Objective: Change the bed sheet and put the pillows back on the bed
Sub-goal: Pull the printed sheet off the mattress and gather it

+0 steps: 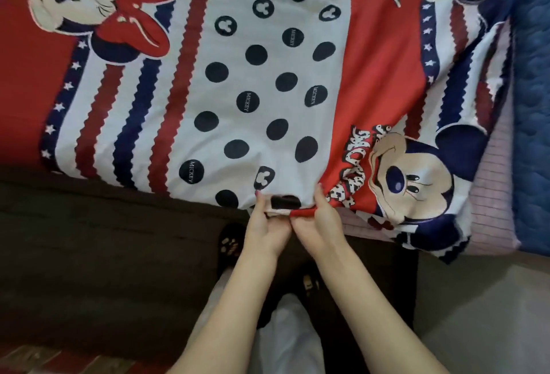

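Person: stands at the near edge of the bed, feet in dark slippers (pixel 230 244) on the floor, pale trousers below.
Left hand (pixel 265 229): fingers curled, pinching the hem of the bed sheet (pixel 268 76) at the bed's near edge.
Right hand (pixel 317 224): gripping the same hem just beside the left, thumb on top of the cloth; the two hands nearly touch.
Bed sheet, position: spread flat over most of the bed, printed with cartoon mice, dark dots and red and blue stripes; its near hem lies along the near edge, and its right corner hangs loose and rumpled.
Bed sheet, handling: judged light, thin and soft; it will drape and crease, not hold shape, and slide easily over what lies beneath. Best taken at the hem or corners, hands set wider apart to pull it square.
Bed frame (pixel 104 239): dark brown side below the near edge, against the person's legs.
Mattress (pixel 494 195): pink checked surface uncovered at the near right corner; the sheet seems to need drawing that way.
Blue quilt (pixel 532 105): bunched along the right edge, crowding that side.
Open room: pale floor (pixel 482 308) to the right of the frame gives standing space.
Pillows: none in view.
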